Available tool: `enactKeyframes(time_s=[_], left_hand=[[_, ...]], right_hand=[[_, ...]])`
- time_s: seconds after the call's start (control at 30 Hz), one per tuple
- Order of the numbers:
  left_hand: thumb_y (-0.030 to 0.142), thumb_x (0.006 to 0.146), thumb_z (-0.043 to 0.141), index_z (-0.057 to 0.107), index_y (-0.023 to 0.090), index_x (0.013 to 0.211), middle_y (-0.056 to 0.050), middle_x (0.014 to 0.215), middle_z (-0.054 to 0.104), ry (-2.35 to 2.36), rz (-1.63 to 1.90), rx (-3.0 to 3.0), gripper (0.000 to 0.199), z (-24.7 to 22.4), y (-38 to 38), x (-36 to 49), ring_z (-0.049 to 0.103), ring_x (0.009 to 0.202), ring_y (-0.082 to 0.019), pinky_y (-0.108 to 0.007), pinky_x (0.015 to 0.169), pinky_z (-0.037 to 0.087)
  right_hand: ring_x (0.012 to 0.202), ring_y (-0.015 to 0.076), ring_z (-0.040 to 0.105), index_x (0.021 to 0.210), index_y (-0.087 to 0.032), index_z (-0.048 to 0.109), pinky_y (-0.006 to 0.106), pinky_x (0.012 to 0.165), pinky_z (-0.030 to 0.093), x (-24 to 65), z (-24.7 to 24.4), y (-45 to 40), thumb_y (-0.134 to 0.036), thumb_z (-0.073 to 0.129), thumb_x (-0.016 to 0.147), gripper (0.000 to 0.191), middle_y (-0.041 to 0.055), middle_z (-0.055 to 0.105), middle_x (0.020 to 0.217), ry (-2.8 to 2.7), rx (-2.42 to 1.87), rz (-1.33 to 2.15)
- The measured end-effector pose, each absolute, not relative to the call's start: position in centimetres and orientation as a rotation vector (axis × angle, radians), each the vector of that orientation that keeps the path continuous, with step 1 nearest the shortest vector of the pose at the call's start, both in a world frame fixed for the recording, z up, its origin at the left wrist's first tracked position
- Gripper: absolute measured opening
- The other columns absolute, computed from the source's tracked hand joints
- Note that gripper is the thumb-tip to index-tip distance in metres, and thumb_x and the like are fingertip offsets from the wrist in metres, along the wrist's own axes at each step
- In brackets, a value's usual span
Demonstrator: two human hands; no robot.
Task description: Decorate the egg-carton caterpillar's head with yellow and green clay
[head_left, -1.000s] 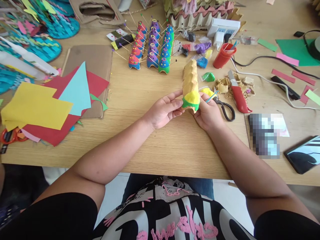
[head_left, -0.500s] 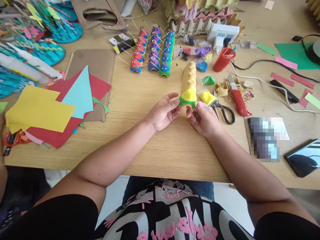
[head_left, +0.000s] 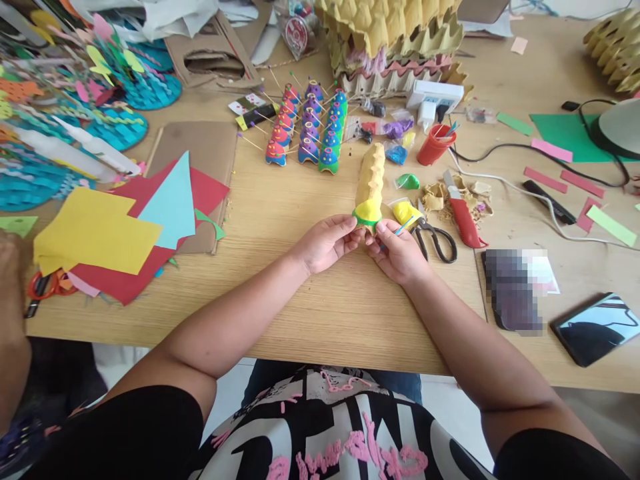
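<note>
Left hand (head_left: 323,247): thumb and fingertips closed on the near end of a tan, ridged egg-carton strip (head_left: 371,175). Right hand (head_left: 403,253): pinching the same end from the other side, with a thin blue stick (head_left: 404,225) lodged in its fingers. Strip points away from the body, above the wooden bench (head_left: 310,320).

Progress: the near bump wears a yellow clay cap (head_left: 367,209) with a green clay band (head_left: 367,221) along its lower edge. Bumps behind it are plain carton. No eyes, spots or antennae seen on it; coverage looks early, most of the strip uncoated.

Just right: yellow clay in a bag (head_left: 406,213), black-handled scissors (head_left: 443,245), green clay lump (head_left: 408,181). Farther right, a red-handled knife (head_left: 465,220) by carton scraps (head_left: 434,198).

Beyond, side by side: a red-and-blue strip (head_left: 281,133), a purple-and-blue strip (head_left: 309,130) and a blue-and-green strip (head_left: 330,137). All three look fully coated, with spots and ball-tipped sticks.
</note>
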State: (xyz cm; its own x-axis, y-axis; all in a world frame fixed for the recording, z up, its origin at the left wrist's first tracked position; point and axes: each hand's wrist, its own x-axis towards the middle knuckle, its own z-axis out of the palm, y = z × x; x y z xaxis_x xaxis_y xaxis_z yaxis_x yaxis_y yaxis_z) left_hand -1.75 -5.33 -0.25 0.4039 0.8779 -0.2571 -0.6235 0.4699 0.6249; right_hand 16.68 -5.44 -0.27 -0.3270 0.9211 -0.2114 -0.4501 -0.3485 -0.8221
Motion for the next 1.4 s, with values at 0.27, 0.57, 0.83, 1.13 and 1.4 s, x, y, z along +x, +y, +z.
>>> enactKeyframes(time_s=[0.27, 0.57, 0.83, 1.13, 1.4], left_hand=[[0.032, 0.087, 0.094, 0.078, 0.012, 0.085, -0.002, 0.078, 0.078, 0.703, 1.051, 0.390, 0.026, 0.1, -5.2, -1.4, 0.071, 0.071, -0.006, -0.017, 0.071, 0.058], [0.027, 0.099, 0.082, 0.074, 0.011, 0.082, 0.000, 0.073, 0.074, 0.769, 1.059, 0.433, 0.024, 2.2, -2.6, -0.3, 0.068, 0.064, -0.004, -0.014, 0.065, 0.053], [0.027, 0.099, 0.081, 0.075, 0.012, 0.086, -0.001, 0.077, 0.075, 0.715, 1.094, 0.442, 0.021, 1.1, -0.9, 0.4, 0.068, 0.068, -0.004, -0.015, 0.069, 0.053], [0.047, 0.057, 0.109, 0.077, 0.012, 0.076, -0.001, 0.076, 0.078, 0.654, 1.024, 0.541, 0.051, 0.3, 0.0, -0.4, 0.070, 0.068, -0.007, -0.017, 0.065, 0.056], [0.049, 0.091, 0.089, 0.078, 0.012, 0.085, -0.005, 0.080, 0.080, 0.709, 0.952, 0.473, 0.039, 0.6, 0.1, -0.9, 0.073, 0.071, -0.009, -0.019, 0.066, 0.058]], right_hand=[[0.062, 0.0055, 0.050, 0.081, -0.021, 0.068, 0.015, 0.053, 0.036, 16.5, 0.1, -5.0, -0.055, 0.109, 0.058, 0.058, -0.0046, 0.067, 0.072, -0.740, -0.892, 1.846], [0.063, 0.0060, 0.048, 0.084, -0.020, 0.068, 0.017, 0.047, 0.030, 16.6, 0.6, -3.4, -0.040, 0.102, 0.073, 0.041, -0.0027, 0.068, 0.080, -0.628, -0.831, 1.845], [0.064, 0.0058, 0.046, 0.080, -0.020, 0.066, 0.016, 0.047, 0.033, 16.7, 0.2, -0.9, -0.039, 0.103, 0.072, 0.043, -0.0037, 0.062, 0.078, -0.607, -0.737, 1.860], [0.065, 0.0077, 0.042, 0.078, -0.020, 0.066, 0.019, 0.049, 0.032, 16.8, -0.2, -0.8, -0.049, 0.106, 0.067, 0.051, -0.0036, 0.056, 0.076, -0.689, -0.737, 1.845], [0.065, 0.0070, 0.041, 0.081, -0.021, 0.068, 0.018, 0.055, 0.038, 16.7, -0.4, -1.0, -0.051, 0.106, 0.067, 0.051, -0.0045, 0.057, 0.077, -0.635, -0.764, 1.852]])
